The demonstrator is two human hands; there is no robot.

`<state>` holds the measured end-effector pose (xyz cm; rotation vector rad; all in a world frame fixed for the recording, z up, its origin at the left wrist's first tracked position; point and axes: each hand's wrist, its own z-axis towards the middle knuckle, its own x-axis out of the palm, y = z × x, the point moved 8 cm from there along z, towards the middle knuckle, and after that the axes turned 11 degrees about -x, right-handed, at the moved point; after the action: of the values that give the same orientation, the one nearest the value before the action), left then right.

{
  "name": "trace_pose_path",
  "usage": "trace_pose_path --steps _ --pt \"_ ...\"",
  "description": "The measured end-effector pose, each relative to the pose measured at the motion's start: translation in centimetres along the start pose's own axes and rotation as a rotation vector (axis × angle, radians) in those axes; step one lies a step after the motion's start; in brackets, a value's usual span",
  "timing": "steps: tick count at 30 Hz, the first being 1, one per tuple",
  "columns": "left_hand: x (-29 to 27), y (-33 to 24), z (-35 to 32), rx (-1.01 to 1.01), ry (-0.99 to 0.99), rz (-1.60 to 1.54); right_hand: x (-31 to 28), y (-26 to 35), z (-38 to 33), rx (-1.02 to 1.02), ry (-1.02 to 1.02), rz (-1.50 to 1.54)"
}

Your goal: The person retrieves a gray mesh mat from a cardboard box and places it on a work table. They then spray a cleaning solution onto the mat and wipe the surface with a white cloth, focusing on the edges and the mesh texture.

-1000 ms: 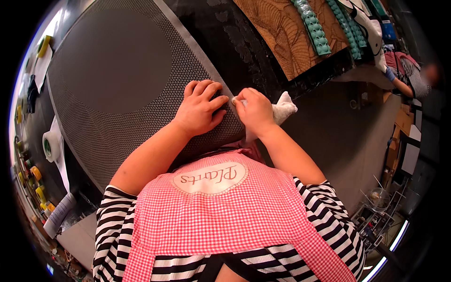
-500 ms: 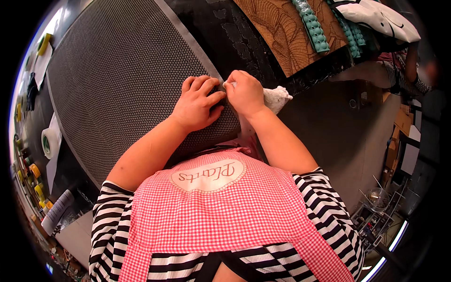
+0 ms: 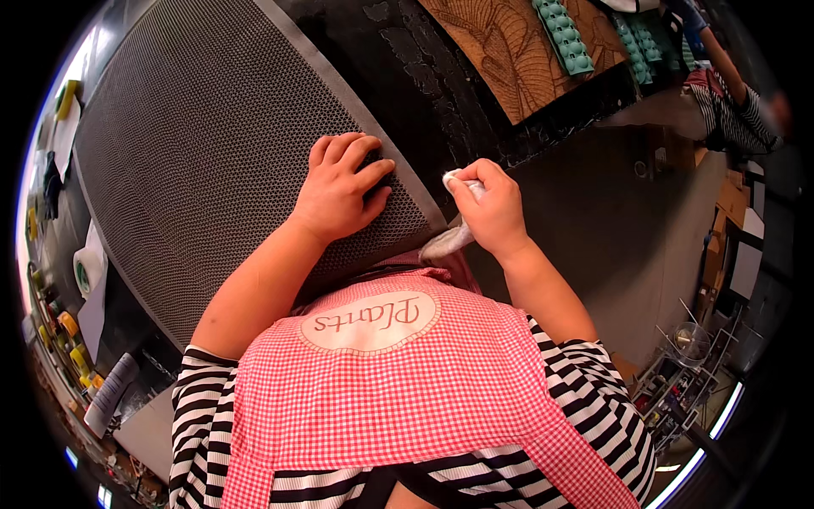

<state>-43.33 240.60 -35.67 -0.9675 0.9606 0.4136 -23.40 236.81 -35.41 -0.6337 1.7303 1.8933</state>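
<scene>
A dark grey textured mat (image 3: 212,110) with a smooth lighter border spreads out before me. On its right part rests my left hand (image 3: 341,188), palm down, fingers apart and bent, with nothing in its grasp. Off the mat's right edge, my right hand (image 3: 493,208) is closed on a white cloth (image 3: 454,241). A small tip of the cloth pokes out above the thumb and forefinger, and the rest hangs below the hand toward the mat's near corner.
Beyond the mat lies a worn black table (image 3: 407,59). A brown leaf-patterned mat (image 3: 500,51) bears a teal egg-carton-like strip (image 3: 564,36). Rolls of tape (image 3: 83,276) line the left side. At the far right a co-worker in a striped sleeve (image 3: 750,114) stands.
My right hand has moved right and toward me, off the mat's edge, drawing the cloth along. My left hand has shifted slightly left. The co-worker's arm has moved at upper right.
</scene>
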Motion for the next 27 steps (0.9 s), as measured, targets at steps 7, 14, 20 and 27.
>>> trace_pose_path --steps 7,14,20,27 --pt "-0.2 -0.5 -0.5 0.058 -0.051 0.032 -0.7 -1.2 -0.6 0.008 0.019 0.057" --pt "0.1 -1.0 -0.8 0.146 -0.004 -0.03 1.9 1.5 -1.2 -0.214 0.099 -0.096" --pt "0.5 -1.1 -0.8 0.16 0.05 -0.02 4.5 1.7 0.8 -0.361 0.107 -0.185" --pt "1.5 -1.6 -3.6 -0.021 0.165 0.093 11.1 4.1 12.7 -0.487 0.046 -0.244"
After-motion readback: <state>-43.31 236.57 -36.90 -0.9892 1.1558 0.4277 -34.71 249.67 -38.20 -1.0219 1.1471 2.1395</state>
